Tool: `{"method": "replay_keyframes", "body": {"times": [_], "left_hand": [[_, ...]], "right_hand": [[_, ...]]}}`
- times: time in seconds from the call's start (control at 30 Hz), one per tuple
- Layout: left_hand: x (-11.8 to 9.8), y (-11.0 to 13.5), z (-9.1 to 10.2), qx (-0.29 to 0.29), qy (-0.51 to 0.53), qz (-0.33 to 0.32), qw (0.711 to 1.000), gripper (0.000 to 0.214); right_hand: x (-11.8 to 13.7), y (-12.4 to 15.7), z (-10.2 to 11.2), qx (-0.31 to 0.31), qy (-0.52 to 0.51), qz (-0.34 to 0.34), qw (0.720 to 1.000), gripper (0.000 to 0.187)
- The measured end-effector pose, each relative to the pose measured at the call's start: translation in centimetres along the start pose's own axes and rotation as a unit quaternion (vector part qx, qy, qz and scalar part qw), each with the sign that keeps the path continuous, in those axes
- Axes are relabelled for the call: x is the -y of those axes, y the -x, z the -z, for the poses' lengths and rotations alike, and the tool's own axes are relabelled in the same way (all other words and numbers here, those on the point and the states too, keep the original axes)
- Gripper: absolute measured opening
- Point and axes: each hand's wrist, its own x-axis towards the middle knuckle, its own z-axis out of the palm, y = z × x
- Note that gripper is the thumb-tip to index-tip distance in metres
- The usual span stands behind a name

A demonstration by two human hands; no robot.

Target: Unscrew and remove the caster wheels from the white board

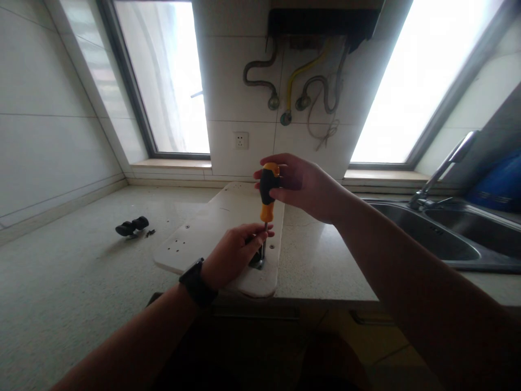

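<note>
My right hand (306, 185) grips the black-and-orange handle of a screwdriver (267, 196) held upright. Its tip points down at a small metal fitting (258, 263) on a white board (228, 217) lying on the counter. My left hand (234, 251), with a black watch on its wrist, pinches the screwdriver's shaft just above the fitting. The fitting is partly hidden by my left fingers.
A black caster wheel (132, 226) and a few small screws (150, 233) lie on the counter to the left. A steel sink (439, 239) with a tap (443, 168) is at the right. Windows, a wall socket (241, 140) and pipes are behind.
</note>
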Motion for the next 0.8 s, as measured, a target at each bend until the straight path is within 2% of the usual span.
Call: {"method": "replay_keyframes", "body": {"times": [0.1, 0.27, 0.47, 0.53, 0.7, 0.8], "left_hand": [[-0.2, -0.1, -0.1, 0.000, 0.006, 0.010, 1.000, 0.026], [-1.1, -0.1, 0.1, -0.017, -0.034, 0.015, 0.999, 0.022], [-1.2, -0.2, 0.2, -0.027, -0.051, 0.027, 0.998, 0.023], [-1.1, -0.2, 0.1, -0.034, -0.051, 0.037, 0.997, 0.024], [-0.8, -0.2, 0.0, -0.051, -0.041, 0.056, 0.996, 0.024], [-0.9, -0.3, 0.0, -0.052, -0.035, 0.052, 0.997, 0.024]], "right_hand": [[0.2, 0.4, -0.1, 0.032, -0.005, 0.009, 0.999, 0.051], [0.7, 0.4, -1.1, -0.055, 0.152, 0.019, 0.987, 0.048], [0.9, 0.3, -1.3, -0.090, 0.123, -0.002, 0.988, 0.049], [1.1, 0.4, -1.0, -0.085, 0.113, -0.010, 0.990, 0.047], [1.6, 0.9, -0.6, -0.025, 0.092, 0.002, 0.995, 0.044], [1.6, 0.9, -1.1, -0.027, 0.100, 0.012, 0.995, 0.039]]}}
